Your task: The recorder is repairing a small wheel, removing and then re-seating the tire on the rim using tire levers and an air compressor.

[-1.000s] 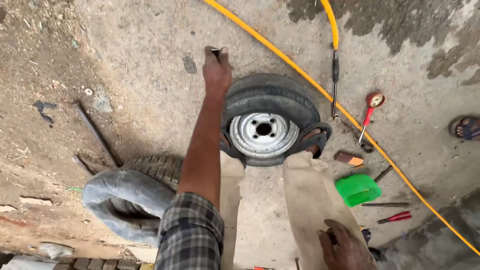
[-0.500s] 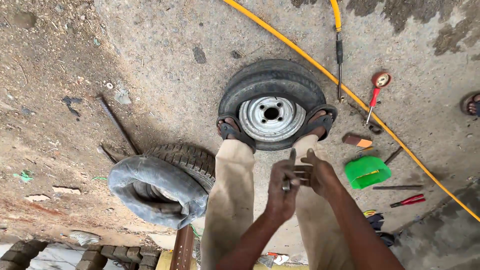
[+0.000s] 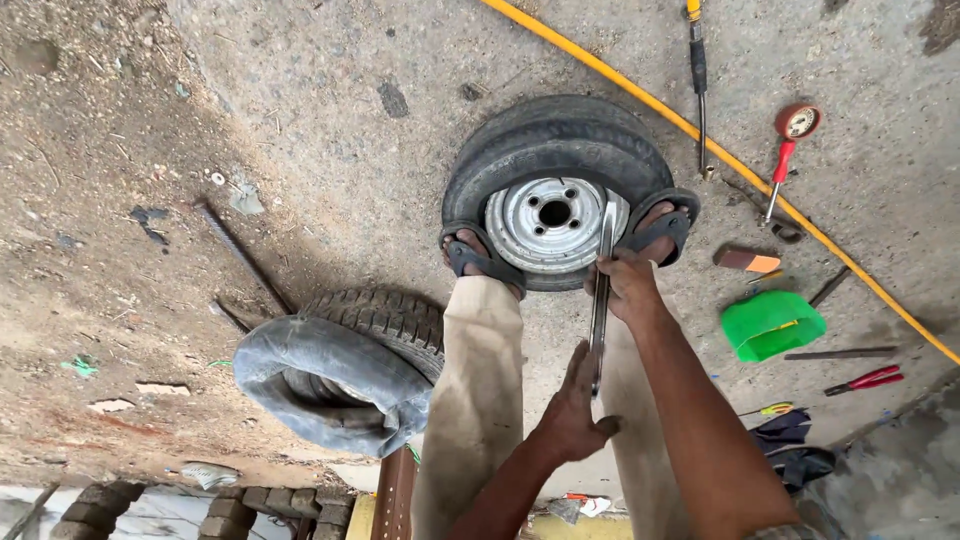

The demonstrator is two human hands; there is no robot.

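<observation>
Head view. Tyre lever (image 3: 602,290): long flat metal bar, tip resting on the wheel (image 3: 553,190), between the person's legs. Right hand (image 3: 628,282): fingers wrapped round the lever's upper part. Left hand (image 3: 577,405): fingers closed on the lever's lower end. Wheel: tyre on silver rim, flat on the concrete floor (image 3: 350,130), pinned by both sandalled feet. Loose tyre (image 3: 385,320) with inner tube (image 3: 325,385): left of the legs. Yellow hose (image 3: 730,160), gauge (image 3: 790,140), green dish (image 3: 772,324), red pliers (image 3: 862,379): right.
</observation>
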